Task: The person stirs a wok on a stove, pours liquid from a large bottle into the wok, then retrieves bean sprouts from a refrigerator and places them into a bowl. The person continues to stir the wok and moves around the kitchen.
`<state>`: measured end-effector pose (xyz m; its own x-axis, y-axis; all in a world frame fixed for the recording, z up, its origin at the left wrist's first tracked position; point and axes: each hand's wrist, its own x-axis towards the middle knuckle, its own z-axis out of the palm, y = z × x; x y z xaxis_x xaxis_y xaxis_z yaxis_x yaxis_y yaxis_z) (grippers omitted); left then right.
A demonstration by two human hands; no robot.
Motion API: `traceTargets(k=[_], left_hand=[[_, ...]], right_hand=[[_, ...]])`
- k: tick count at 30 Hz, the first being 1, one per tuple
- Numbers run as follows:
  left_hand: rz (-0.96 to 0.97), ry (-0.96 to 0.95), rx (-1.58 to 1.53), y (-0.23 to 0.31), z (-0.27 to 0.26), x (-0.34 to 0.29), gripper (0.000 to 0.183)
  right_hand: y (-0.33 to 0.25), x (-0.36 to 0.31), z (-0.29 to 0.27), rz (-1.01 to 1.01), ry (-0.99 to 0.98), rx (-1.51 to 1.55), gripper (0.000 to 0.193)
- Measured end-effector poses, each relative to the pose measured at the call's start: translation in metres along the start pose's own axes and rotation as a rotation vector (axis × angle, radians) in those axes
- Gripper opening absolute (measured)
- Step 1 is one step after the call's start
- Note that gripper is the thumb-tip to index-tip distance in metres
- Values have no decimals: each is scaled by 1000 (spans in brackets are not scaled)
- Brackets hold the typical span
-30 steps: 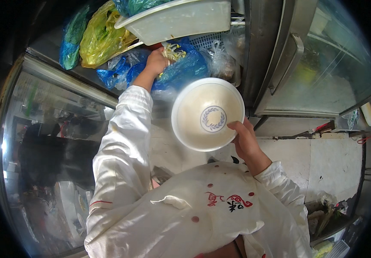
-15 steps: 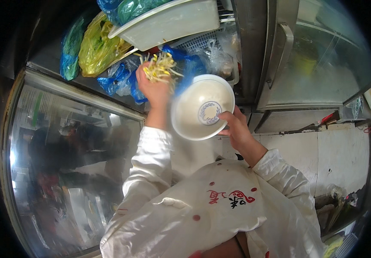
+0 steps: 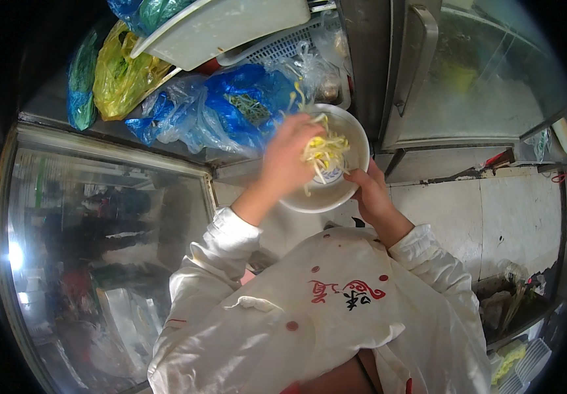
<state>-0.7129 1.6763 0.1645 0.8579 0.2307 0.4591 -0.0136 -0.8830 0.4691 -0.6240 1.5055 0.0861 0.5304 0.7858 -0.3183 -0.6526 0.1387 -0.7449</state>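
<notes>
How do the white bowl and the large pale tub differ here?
The bowl is round; the tub is elongated. The right hand holds the bowl, while neither hand touches the tub. The bowl shows its blue-patterned inside, with yellow-headed sprouts in the left hand over it; the tub mostly shows its plain outer wall. Both are whitish, rimmed containers.

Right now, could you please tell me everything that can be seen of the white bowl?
The white bowl is round, wide and smooth, perhaps ceramic or plastic, with a pale rim and a blue leaf-wreath emblem inside, partly covered. Held above the floor, it opens toward the camera. The right hand grips its lower right rim. Yellow-headed bean sprouts and the blurred left hand hide much of its left and middle; whether that hand touches it is unclear.
</notes>
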Motion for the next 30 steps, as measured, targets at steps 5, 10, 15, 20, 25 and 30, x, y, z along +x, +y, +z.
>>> traceTargets(k=[5,10,15,20,25,30], left_hand=[[-106,-423,37,2,12,-4,62],[14,-651,-33,18,-12,11,58],[52,-410,-40,1,-46,31,36],[-185,-328,505,-57,-77,53,19],[-234,-106,528,-81,-67,71,19],[-79,-239,515,-121,4,122,21]], right_hand=[[0,-6,-13,25,32,13,59],[3,-7,-19,-14,-14,97,61],[6,-8,-31,-80,-20,101,61],[8,-16,-44,-91,-42,188,61],[9,-23,-55,-65,-73,223,63],[13,-33,-60,-86,-32,261,61]])
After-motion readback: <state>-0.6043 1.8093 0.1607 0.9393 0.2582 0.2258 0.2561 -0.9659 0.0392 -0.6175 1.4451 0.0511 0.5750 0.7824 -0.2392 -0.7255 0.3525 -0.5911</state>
